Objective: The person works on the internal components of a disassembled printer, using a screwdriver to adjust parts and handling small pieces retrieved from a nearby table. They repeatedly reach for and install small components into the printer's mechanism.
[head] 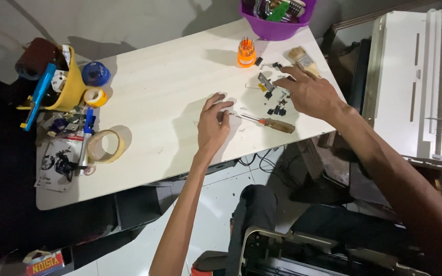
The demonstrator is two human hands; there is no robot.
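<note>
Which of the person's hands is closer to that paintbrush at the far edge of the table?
Right. The right hand reaches just below the paintbrush, fingertips almost at it. The left hand rests farther away, left of the screwdriver.

Small black and metal parts (274, 97) lie scattered near the tabletop's right edge; a brown-handled screwdriver (268, 122) lies flat just below them.
</note>
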